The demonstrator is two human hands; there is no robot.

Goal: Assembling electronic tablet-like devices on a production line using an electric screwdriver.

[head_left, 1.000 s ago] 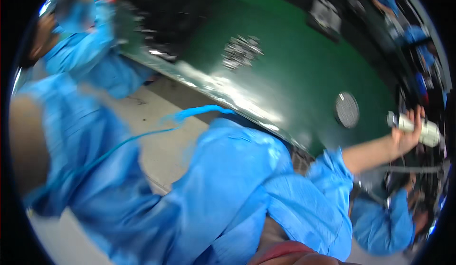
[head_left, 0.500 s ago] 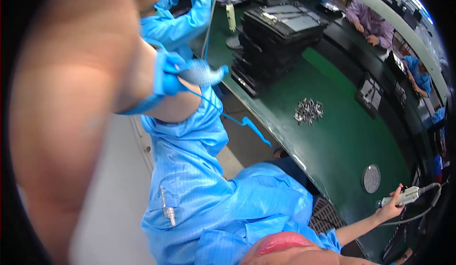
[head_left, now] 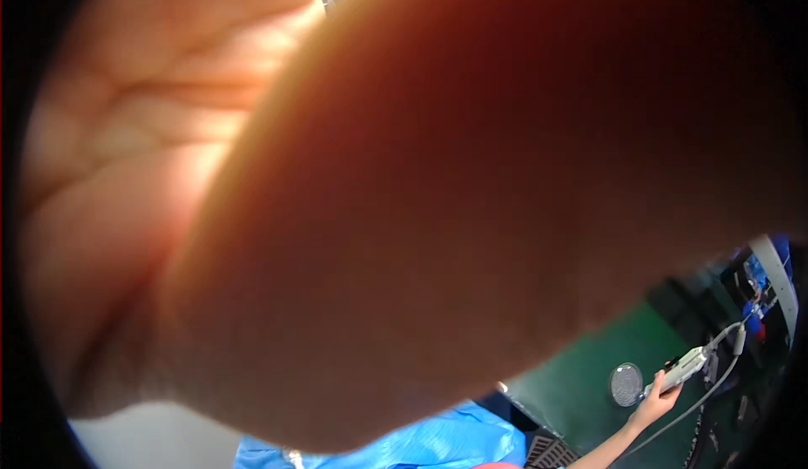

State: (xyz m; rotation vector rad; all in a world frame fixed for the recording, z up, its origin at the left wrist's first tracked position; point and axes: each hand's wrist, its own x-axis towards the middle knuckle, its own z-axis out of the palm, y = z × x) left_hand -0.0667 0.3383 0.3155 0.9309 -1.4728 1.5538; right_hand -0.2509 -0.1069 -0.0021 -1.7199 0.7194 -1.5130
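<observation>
My left hand (head_left: pixel 421 242) is right up against the view and covers most of it, with palm creases showing at the left and the rest dark and blurred. Its fingers cannot be made out. At the lower right, my right hand (head_left: pixel 657 402) is wrapped round a pale electric screwdriver (head_left: pixel 686 368) with a cable at its far end. Close beside the tool's tip, a round dish (head_left: pixel 625 385) of tiny parts rests on the green bench mat (head_left: pixel 572 376).
A pale cable (head_left: pixel 703 402) loops from the screwdriver past the right forearm. My blue smock (head_left: pixel 438 439) shows at the bottom, near a dark slatted crate (head_left: pixel 551 452). Much of the bench is hidden behind the left hand.
My left hand has swung across from the left, hiding the stacked black panels, the pile of small parts and the co-workers. My right hand keeps hold of the screwdriver, its tip nearer the dish.
</observation>
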